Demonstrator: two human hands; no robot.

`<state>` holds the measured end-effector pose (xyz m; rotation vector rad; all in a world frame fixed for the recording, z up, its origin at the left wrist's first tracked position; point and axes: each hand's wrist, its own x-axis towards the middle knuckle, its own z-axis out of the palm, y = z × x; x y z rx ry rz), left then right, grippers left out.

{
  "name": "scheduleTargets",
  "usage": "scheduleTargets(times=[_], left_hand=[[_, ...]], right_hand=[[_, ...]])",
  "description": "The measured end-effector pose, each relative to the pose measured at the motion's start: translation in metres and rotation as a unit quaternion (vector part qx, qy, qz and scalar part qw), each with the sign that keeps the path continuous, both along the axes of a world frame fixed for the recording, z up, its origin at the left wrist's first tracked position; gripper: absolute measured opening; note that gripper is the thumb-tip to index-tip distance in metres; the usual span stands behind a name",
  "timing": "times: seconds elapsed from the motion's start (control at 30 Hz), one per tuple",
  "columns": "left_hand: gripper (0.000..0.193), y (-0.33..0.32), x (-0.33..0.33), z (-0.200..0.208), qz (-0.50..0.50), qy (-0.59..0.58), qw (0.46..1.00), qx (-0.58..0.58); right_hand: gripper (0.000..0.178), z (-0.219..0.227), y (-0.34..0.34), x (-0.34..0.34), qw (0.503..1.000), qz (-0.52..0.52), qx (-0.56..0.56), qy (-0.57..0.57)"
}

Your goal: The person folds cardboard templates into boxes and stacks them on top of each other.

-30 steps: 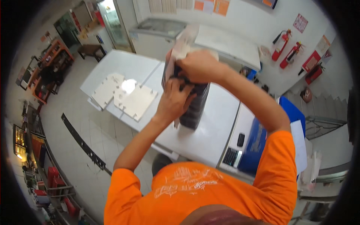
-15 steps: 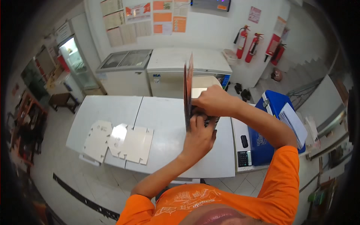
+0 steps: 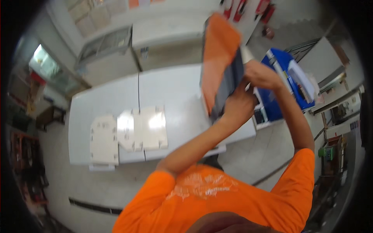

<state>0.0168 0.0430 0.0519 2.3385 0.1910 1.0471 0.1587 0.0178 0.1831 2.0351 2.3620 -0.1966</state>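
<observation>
Above the right end of the white table [image 3: 182,93], I hold a large folded sheet, orange and dark grey [image 3: 221,50], raised and tilted. It looks like a folder or a flat carton; motion blur hides its exact kind. My left hand [image 3: 239,106] is closed at its lower right edge, with the fingertips partly hidden. Higher up on the same side, my right hand [image 3: 263,75] is closed at the edge, close to the left fingers. Two flat white die-cut box blanks, one on the left [image 3: 104,141] and one beside it [image 3: 149,130], lie on the table.
Right of the table stands an open blue box [image 3: 274,103] with white papers [image 3: 303,79] on it. A calculator [image 3: 261,115] sits next to it. Behind the table are a white chest freezer [image 3: 171,42] and a glass-topped one [image 3: 105,48].
The orange and grey sheet has turned from edge-on to show its broad face, moving up and right with both hands. My view has shifted, so the table appears higher.
</observation>
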Motion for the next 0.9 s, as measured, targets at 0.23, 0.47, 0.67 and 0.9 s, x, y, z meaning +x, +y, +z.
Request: scheduleTargets(times=[0.23, 0.47, 0.67, 0.9], left_hand=[[0.054, -0.009, -0.051, 0.004, -0.148, -0.058, 0.983, 0.091], [0.029, 0.047, -0.174, -0.232, -0.052, 0.137, 0.960, -0.240], [0.074, 0.154, -0.241, -0.316, 0.347, 0.313, 0.877, -0.111], [0.082, 0.155, -0.240, -0.328, 0.329, 0.353, 0.867, -0.125]], right_hand=[[0.027, -0.038, -0.041, -0.007, 0.959, -0.178, 0.206, 0.079], [0.021, -0.059, -0.041, -0.024, 0.948, -0.178, 0.259, 0.045], [0.025, -0.082, -0.040, -0.076, 0.741, -0.130, 0.659, 0.009], [0.017, -0.182, -0.047, -0.172, 0.783, 0.014, 0.608, 0.128]])
